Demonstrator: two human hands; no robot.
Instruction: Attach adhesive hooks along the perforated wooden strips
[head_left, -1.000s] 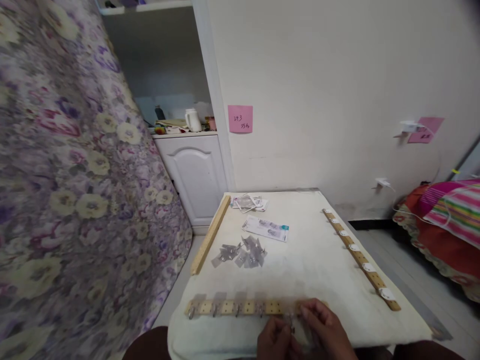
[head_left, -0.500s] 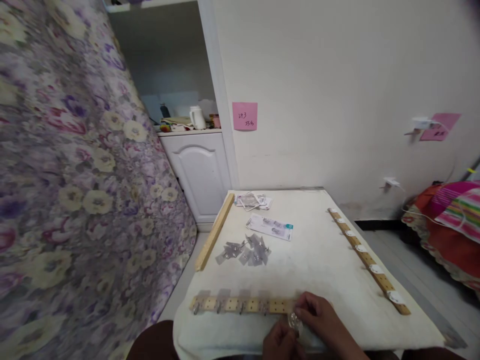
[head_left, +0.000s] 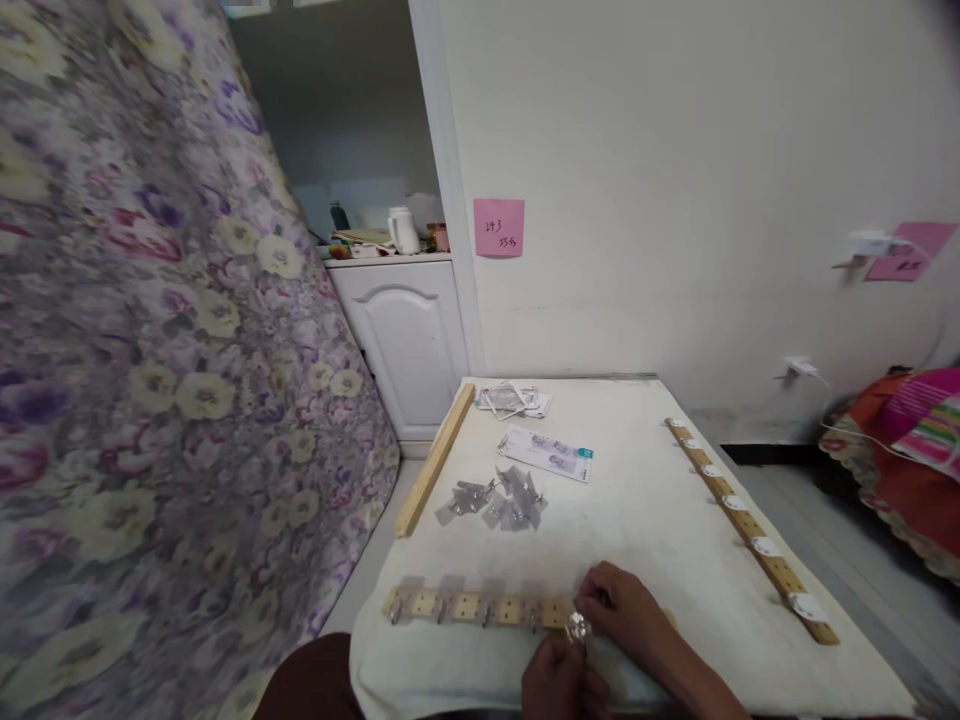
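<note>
A wooden strip with holes lies along the near edge of the white table, with several clear hooks stuck on its left part. My right hand rests on the strip's right end, fingers curled. My left hand is just below it, closed. Between the two hands sits a small clear hook, pinched by the fingertips. A pile of clear hooks lies in the middle of the table.
A second wooden strip with white pads lies along the right side, a plain strip along the left edge. A printed card and empty wrappers lie farther back. A flowered mattress stands at left.
My view has shifted left, so everything sits further right in the picture. Both hands have stayed at the strip's right end; the clear hook shows more plainly between them now.
</note>
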